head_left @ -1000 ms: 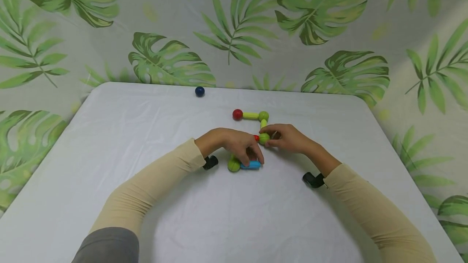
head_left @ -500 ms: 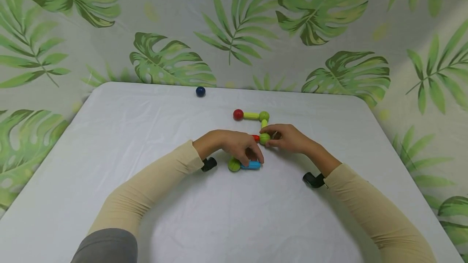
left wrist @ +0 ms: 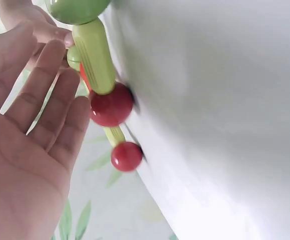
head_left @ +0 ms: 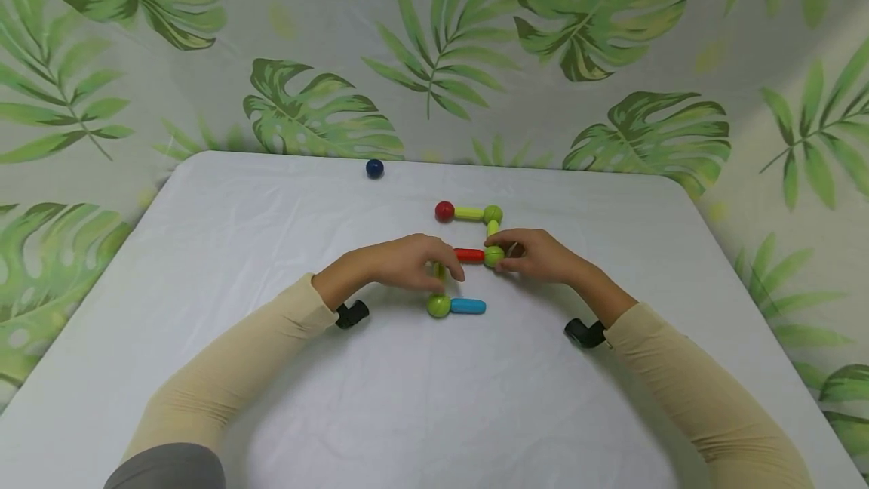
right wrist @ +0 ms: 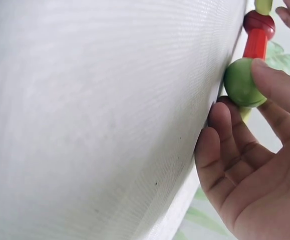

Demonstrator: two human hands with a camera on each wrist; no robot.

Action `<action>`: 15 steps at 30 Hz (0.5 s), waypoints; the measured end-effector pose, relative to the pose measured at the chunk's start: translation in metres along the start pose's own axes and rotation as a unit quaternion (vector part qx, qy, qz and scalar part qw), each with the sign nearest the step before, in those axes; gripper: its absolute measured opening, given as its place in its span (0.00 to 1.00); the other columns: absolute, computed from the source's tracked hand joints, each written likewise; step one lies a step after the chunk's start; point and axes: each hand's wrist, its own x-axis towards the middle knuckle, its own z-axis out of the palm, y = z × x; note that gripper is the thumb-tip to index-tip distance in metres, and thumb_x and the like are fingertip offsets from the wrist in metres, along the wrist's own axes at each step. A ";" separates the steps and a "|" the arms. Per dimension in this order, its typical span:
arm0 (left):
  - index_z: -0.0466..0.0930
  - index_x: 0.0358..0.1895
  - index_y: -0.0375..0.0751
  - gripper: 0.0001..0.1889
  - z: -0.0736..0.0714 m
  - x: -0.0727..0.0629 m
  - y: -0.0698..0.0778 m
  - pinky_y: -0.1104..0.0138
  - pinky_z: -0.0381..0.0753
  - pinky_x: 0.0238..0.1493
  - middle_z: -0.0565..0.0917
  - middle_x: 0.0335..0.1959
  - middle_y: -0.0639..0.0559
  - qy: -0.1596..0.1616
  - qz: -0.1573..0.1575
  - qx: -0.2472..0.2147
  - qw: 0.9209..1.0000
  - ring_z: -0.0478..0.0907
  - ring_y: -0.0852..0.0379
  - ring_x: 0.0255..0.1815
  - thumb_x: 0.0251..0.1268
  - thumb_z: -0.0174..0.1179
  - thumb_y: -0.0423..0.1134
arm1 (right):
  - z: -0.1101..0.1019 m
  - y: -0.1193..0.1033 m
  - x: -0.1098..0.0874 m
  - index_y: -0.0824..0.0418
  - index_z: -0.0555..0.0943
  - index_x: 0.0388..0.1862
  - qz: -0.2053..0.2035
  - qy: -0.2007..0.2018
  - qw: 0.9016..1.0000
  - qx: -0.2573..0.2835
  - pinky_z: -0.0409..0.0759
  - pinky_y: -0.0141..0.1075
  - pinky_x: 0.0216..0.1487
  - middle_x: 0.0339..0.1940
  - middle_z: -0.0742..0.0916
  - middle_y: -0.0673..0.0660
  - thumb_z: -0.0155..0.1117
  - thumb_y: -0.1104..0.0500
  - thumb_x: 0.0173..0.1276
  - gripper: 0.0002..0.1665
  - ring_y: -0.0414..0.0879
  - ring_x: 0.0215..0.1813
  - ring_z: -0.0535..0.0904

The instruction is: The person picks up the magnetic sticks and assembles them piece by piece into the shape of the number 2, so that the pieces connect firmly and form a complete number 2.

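Note:
A zigzag chain of toy balls and sticks lies on the white table. My right hand (head_left: pixel 539 255) pinches a green ball (head_left: pixel 493 256) at the chain's middle, the thumb showing on it in the right wrist view. From that ball a red stick (head_left: pixel 468 255) runs left to a red ball (left wrist: pixel 112 105), which my left hand (head_left: pixel 407 261) covers in the head view. The left hand hovers with loosely bent fingers and holds nothing, beside a yellow-green stick (left wrist: pixel 93 57). That stick leads to the near green ball (head_left: pixel 439 306), from which a blue stick (head_left: pixel 468 306) points right.
At the chain's far end, another green ball (head_left: pixel 492 214) joins a yellow-green stick (head_left: pixel 469 213) and a red ball (head_left: pixel 444 211). A dark blue ball (head_left: pixel 375 168) sits apart near the table's back edge. Behind hangs a leaf-patterned cloth (head_left: pixel 475 134).
My left hand has let go of the blue stick and moved left and slightly away from me, uncovering the red stick. The right hand keeps its hold on the green ball.

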 end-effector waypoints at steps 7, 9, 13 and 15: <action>0.85 0.53 0.43 0.14 0.005 -0.024 -0.005 0.59 0.76 0.64 0.85 0.53 0.53 0.052 -0.008 0.023 0.998 0.78 0.54 0.57 0.64 0.63 0.34 | 0.000 -0.002 0.000 0.57 0.79 0.63 0.015 -0.006 1.000 -0.001 0.83 0.43 0.50 0.52 0.85 0.59 0.69 0.58 0.66 0.26 0.49 0.47 0.83; 0.85 0.53 0.45 0.14 0.008 -0.029 -0.004 0.60 0.79 0.61 0.84 0.53 0.53 0.059 -0.012 0.037 0.997 0.80 0.54 0.53 0.65 0.63 0.34 | 0.000 -0.002 0.000 0.57 0.79 0.63 0.017 -0.007 1.000 -0.002 0.83 0.42 0.50 0.52 0.85 0.59 0.69 0.58 0.66 0.26 0.49 0.47 0.82; 0.85 0.53 0.49 0.14 0.014 -0.036 -0.003 0.62 0.81 0.57 0.82 0.54 0.54 0.070 -0.013 0.066 0.995 0.79 0.56 0.51 0.66 0.64 0.36 | 0.000 -0.002 0.000 0.57 0.79 0.63 0.016 -0.007 1.000 -0.003 0.83 0.42 0.50 0.52 0.85 0.59 0.69 0.58 0.66 0.26 0.49 0.47 0.82; 0.85 0.54 0.50 0.15 0.017 -0.038 -0.002 0.61 0.79 0.60 0.81 0.57 0.54 0.074 -0.005 0.080 0.994 0.78 0.56 0.55 0.66 0.64 0.37 | 0.000 -0.002 -0.001 0.57 0.79 0.63 0.017 -0.006 1.000 -0.003 0.83 0.42 0.49 0.52 0.85 0.59 0.69 0.58 0.66 0.26 0.49 0.47 0.82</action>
